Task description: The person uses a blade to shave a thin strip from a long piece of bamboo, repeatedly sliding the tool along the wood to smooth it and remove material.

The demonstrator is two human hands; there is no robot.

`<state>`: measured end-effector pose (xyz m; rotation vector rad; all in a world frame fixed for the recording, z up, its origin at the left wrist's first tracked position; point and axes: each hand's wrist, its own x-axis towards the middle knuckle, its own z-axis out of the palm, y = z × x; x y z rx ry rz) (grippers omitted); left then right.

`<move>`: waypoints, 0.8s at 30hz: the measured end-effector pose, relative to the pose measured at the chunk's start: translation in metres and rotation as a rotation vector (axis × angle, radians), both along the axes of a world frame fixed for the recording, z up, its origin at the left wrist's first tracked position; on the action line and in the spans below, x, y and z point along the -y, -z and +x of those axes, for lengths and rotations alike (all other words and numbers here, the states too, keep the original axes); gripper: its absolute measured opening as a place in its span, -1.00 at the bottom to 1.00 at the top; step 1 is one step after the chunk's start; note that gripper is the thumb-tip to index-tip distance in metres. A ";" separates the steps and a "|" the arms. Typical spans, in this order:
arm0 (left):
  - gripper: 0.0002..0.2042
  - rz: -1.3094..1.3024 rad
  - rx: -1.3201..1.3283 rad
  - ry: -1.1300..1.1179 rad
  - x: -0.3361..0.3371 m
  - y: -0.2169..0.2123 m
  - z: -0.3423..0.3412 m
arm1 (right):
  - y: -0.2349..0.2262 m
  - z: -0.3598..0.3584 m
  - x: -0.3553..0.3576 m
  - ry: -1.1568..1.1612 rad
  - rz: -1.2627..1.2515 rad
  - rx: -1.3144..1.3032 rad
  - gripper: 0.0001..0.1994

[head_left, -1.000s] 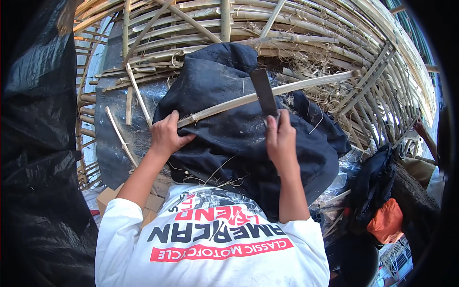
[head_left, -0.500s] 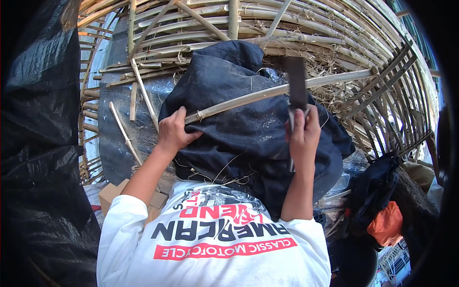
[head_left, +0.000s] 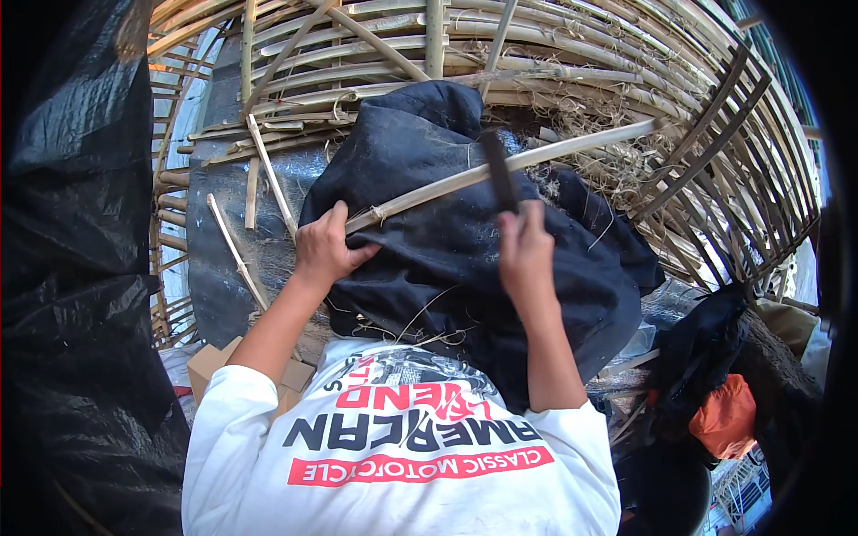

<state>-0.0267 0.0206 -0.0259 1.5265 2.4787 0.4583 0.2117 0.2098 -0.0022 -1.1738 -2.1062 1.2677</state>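
A pale bamboo strip slants up to the right across the black cloth spread over my lap. Its near end is gripped by my left hand, thumb pointing right and fingers wrapped round it. My right hand is closed round the handle of a dark, broad-bladed knife. The blade crosses the strip near its middle, slightly blurred. Most of the handle is hidden inside my fist.
Long split bamboo poles form a slatted wall ahead, with curly shavings heaped below. Loose sticks lie at left near a cardboard box. An orange bag sits at right. Black plastic sheeting hangs at far left.
My right hand has moved left with the knife, whose blade now tilts to the left. The strip's far end has shifted left and slightly up. My left hand stays in place.
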 end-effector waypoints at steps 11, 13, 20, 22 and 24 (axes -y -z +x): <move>-0.13 0.013 -0.047 -0.002 0.001 0.002 0.001 | 0.010 -0.004 0.017 -0.079 0.076 -0.026 -0.80; -0.13 0.033 -0.040 0.035 0.005 0.002 -0.002 | -0.007 0.005 0.001 -0.086 -0.099 -0.046 -0.82; -0.13 -0.021 -0.060 0.015 0.003 0.003 0.001 | 0.010 0.002 0.013 -0.146 0.102 0.028 -0.76; -0.14 -0.070 -0.076 0.035 0.003 -0.002 -0.004 | 0.004 0.006 0.009 -0.145 -0.118 -0.009 -0.77; -0.16 0.067 -0.052 0.038 0.005 0.000 0.000 | -0.021 0.011 -0.014 -0.084 -0.234 -0.075 -0.78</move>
